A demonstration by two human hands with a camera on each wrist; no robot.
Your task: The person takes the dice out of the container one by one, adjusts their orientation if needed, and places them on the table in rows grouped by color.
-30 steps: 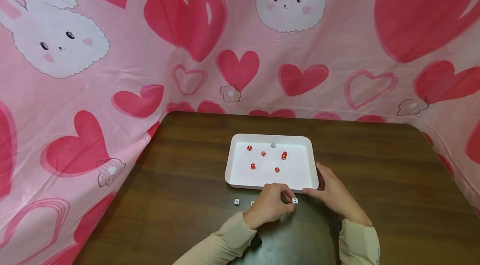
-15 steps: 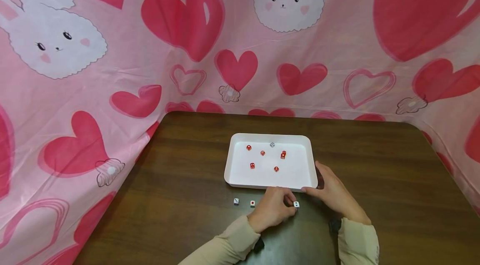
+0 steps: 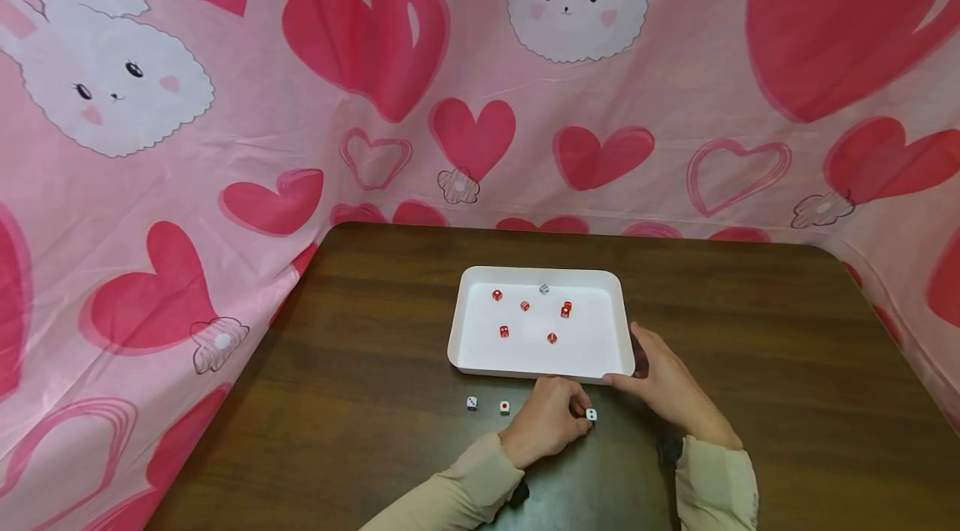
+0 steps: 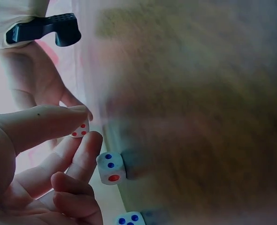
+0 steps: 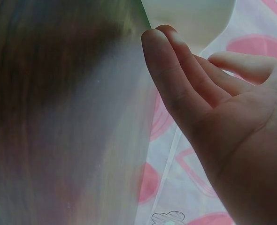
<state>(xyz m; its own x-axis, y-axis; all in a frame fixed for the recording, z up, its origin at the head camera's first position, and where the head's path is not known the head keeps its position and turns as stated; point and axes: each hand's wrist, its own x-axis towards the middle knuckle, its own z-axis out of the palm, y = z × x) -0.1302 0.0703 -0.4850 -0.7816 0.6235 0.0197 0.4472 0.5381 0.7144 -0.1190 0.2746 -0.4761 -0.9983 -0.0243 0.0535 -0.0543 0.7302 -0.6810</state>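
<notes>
My left hand [image 3: 547, 421] is in front of the white tray [image 3: 454, 335] and pinches a white die [image 3: 591, 414] between thumb and fingertips. Red pips show on the pinched die [image 4: 83, 131] in the left wrist view. To the left of this hand, two more white dice stand on the table: one with a red pip [image 3: 505, 408] on top, the other with dark pips [image 3: 472, 403]. My right hand [image 3: 663, 385] rests at the tray's front right corner, thumb by the front wall and fingers along the right side. Its fingers [image 5: 176, 79] look nearly straight in the right wrist view.
Inside the tray lie several red dice [image 3: 504, 332] and a clear or greyish die [image 3: 544, 289] near the back wall. The dark wooden table [image 3: 360, 331] ends at a pink cloth [image 3: 262, 122] printed with hearts and rabbits.
My left hand has drawn slightly toward me with the white die, away from the tray's front wall. The red-pipped die beside it has come into full view. My right hand stays at the corner.
</notes>
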